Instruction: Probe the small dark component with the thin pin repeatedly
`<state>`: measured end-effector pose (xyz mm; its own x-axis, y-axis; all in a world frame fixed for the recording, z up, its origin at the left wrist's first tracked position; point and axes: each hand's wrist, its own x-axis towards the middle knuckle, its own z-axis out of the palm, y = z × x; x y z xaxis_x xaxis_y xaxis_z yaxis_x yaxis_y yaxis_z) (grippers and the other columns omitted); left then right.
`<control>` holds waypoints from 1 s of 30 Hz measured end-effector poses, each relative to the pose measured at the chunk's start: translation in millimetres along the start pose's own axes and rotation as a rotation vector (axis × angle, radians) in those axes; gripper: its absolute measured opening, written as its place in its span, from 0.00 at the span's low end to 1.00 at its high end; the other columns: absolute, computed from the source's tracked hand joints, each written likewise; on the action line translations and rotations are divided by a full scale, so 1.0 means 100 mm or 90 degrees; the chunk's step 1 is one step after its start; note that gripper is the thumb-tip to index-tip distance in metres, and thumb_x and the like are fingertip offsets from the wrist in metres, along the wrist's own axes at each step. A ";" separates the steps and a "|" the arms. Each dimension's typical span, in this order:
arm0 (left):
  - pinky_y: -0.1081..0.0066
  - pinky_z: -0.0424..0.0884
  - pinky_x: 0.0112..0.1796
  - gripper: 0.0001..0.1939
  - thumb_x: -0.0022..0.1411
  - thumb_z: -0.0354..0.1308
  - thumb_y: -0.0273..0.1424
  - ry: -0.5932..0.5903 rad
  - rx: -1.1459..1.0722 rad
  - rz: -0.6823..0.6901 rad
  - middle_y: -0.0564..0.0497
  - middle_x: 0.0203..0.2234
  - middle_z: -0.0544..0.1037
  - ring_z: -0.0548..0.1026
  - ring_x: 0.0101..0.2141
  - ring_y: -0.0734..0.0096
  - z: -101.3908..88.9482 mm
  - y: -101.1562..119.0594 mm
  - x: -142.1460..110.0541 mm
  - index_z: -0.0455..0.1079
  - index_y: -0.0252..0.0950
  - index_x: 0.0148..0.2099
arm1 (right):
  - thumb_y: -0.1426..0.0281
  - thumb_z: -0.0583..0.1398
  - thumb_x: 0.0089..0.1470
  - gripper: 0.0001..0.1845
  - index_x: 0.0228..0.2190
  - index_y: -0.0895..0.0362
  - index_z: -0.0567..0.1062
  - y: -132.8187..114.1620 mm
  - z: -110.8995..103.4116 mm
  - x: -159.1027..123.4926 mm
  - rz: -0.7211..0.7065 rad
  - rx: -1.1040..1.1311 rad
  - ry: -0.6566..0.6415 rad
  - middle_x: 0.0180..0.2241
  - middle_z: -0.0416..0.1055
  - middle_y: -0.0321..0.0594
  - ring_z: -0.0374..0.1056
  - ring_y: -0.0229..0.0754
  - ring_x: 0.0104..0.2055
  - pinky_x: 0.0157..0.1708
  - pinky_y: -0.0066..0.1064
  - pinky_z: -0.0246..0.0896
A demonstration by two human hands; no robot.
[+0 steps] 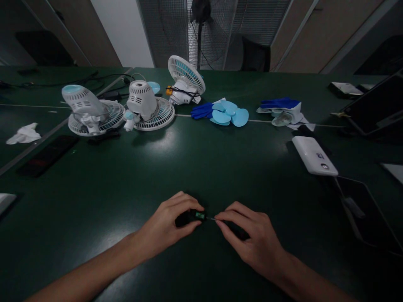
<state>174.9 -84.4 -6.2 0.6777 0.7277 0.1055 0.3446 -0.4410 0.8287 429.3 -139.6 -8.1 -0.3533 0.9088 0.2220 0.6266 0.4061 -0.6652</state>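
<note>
Near the front middle of the green table, my left hand (pixel 171 218) is closed on a small dark part with a green face (pixel 200 215), held between thumb and fingers. Most of that part is hidden in the hand, and its kind is unclear. My right hand (pixel 252 235) pinches a screwdriver-like tool with a thin metal shaft (pixel 211 218); a dark handle seems to lie under the palm. The shaft points left, its tip at or very close to the part's right end. Both hands rest low over the tabletop.
Across the back stand small white fans (pixel 143 102), one with its round grille (pixel 186 74) raised. A light-blue fan blade (pixel 229 113) lies by blue gloves (pixel 203 110). To the right are more gloves (pixel 283 111), a white power bank (pixel 315 156) and a dark phone-like slab (pixel 368 209).
</note>
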 end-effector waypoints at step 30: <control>0.63 0.72 0.51 0.15 0.73 0.56 0.28 -0.095 0.100 0.023 0.45 0.50 0.74 0.72 0.51 0.63 -0.09 0.07 -0.05 0.71 0.42 0.59 | 0.71 0.60 0.67 0.09 0.43 0.52 0.81 0.02 0.02 0.01 -0.006 -0.005 -0.003 0.37 0.77 0.39 0.76 0.39 0.33 0.32 0.31 0.70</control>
<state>167.5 -86.4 3.7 0.7759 0.6296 0.0408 0.4078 -0.5498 0.7289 429.0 -138.6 -10.1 -0.3619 0.9047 0.2247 0.6292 0.4149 -0.6572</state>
